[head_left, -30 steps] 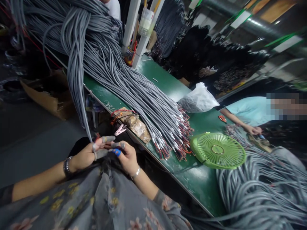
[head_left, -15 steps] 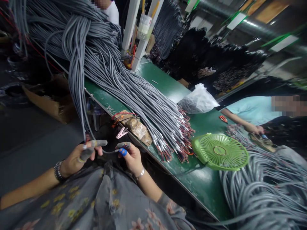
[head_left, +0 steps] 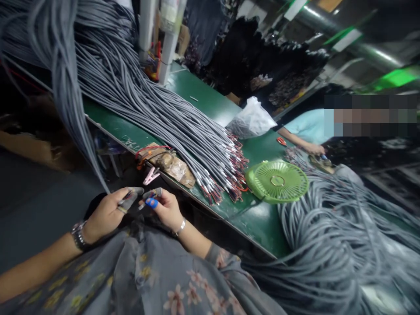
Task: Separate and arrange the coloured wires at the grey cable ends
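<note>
My left hand (head_left: 106,215), with grey finger covers and a wristwatch, is closed round the lower end of grey cables (head_left: 93,164) that hang off the large bundle. Close beside it, my right hand (head_left: 167,211) pinches a small cable end with thumb and forefinger. A blue cover is on that thumb and a grey one on the forefinger. Between the hands a bit of thin coloured wire and a pale tip show, mostly hidden by the fingers. Just beyond my hands, a pink clip (head_left: 151,176) hangs at the table edge.
A thick bundle of grey cables (head_left: 164,109) with stripped coloured ends lies across the green table (head_left: 265,218). Also there are a green fan (head_left: 277,181), a plastic bag (head_left: 252,120), a taped cardboard piece (head_left: 179,168) and coiled cables (head_left: 328,232). A co-worker's hand (head_left: 313,148) works at the far right.
My hands have come closer together, and the cable end stretched between them is now mostly hidden in the fingers. The camera view has shifted, so the table contents appear further left.
</note>
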Available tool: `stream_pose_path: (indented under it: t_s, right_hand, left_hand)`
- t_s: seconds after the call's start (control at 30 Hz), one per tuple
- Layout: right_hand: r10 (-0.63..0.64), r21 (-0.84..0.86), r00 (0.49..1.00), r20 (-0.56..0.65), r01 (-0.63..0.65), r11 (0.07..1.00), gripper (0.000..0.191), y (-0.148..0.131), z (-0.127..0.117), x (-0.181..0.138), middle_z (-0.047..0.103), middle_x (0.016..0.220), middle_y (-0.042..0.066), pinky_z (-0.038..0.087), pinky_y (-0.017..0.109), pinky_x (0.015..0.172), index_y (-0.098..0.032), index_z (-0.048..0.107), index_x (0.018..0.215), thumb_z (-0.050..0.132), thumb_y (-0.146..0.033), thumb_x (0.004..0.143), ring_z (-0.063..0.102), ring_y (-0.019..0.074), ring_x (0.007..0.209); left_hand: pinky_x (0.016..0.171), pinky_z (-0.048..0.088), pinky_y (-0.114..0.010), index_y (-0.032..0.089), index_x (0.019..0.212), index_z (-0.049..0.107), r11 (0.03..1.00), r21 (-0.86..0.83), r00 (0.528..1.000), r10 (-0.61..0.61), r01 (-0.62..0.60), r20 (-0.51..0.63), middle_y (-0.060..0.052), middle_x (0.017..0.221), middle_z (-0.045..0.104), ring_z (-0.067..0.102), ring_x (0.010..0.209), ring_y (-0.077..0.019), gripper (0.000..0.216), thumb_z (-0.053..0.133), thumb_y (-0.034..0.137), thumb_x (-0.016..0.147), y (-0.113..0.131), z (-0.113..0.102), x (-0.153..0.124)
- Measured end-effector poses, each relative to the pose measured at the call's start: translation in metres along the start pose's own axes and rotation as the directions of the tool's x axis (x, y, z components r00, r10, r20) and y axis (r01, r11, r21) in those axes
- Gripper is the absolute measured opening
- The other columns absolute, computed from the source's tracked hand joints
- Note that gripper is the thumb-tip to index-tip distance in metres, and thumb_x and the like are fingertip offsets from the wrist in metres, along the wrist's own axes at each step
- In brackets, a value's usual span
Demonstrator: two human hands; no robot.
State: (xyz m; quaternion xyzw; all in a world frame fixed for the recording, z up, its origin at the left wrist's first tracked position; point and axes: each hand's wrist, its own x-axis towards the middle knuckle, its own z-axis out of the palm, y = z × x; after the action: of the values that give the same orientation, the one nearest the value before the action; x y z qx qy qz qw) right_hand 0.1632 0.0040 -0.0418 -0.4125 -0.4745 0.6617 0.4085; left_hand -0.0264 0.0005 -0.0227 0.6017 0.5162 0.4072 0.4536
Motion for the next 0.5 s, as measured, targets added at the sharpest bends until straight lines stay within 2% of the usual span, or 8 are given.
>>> stream_pose_path:
  t_s: [0.07,0.17,0.27,0.37,0.5]
  right_hand:
    - [-0.023,0.037,0.999,-0.043,0.025,0.999,0.052,0.001,0.002,0.005,0.075,0.076,0.002,0.054,0.03,0.061,-0.023,0.069,0.083,0.085,-0.071,0.067,0.063,0.0169,0.065]
    - [-0.04,0.079,0.991,-0.127,0.05,0.996,0.049,0.004,0.002,0.013,0.075,0.081,0.002,0.056,0.031,0.075,-0.022,0.07,0.078,0.092,-0.062,0.06,0.066,0.0179,0.076]
    - [0.068,0.162,0.988,-0.14,-0.045,0.986,0.049,0.007,0.001,0.018,0.071,0.076,-0.001,0.052,0.029,0.07,-0.021,0.069,0.078,0.097,-0.054,0.055,0.062,0.0154,0.07]
    - [0.14,0.245,0.987,-0.083,-0.116,0.963,0.054,0.004,0.002,0.023,0.069,0.072,-0.004,0.051,0.027,0.069,-0.02,0.067,0.075,0.101,-0.05,0.045,0.059,0.0118,0.065]
    - [0.194,0.298,0.981,-0.007,-0.183,0.937,0.059,-0.002,0.008,0.029,0.068,0.069,-0.006,0.049,0.025,0.068,-0.019,0.065,0.07,0.104,-0.044,0.034,0.059,0.0097,0.064]
  left_hand:
    - [0.067,0.059,-0.032,0.026,0.07,0.075,0.999,0.015,0.99,-0.043,0.042,0.131,-0.004,0.07,0.079,0.072,0.069,-0.0248,0.037,0.064,0.06,0.081,0.0,0.001,0.003]
    - [0.061,0.058,-0.032,0.025,0.064,0.07,0.984,0.012,0.941,-0.173,0.177,0.291,-0.004,0.058,0.074,0.069,0.059,-0.0235,0.047,0.064,0.069,0.079,0.003,0.003,0.006]
    - [0.053,0.056,-0.031,0.023,0.068,0.071,0.952,-0.051,0.915,-0.275,0.302,0.296,-0.004,0.055,0.073,0.067,0.051,-0.0217,0.044,0.074,0.066,0.072,0.007,0.005,0.007]
    - [0.049,0.057,-0.031,0.022,0.069,0.072,0.92,-0.141,0.911,-0.325,0.367,0.253,-0.007,0.065,0.078,0.071,0.052,-0.0227,0.039,0.085,0.057,0.061,0.012,0.006,0.01]
    - [0.034,0.042,-0.023,0.022,0.062,0.067,0.897,-0.202,0.906,-0.339,0.393,0.254,-0.004,0.054,0.072,0.063,0.04,-0.0184,0.037,0.091,0.049,0.055,0.01,0.007,0.011]
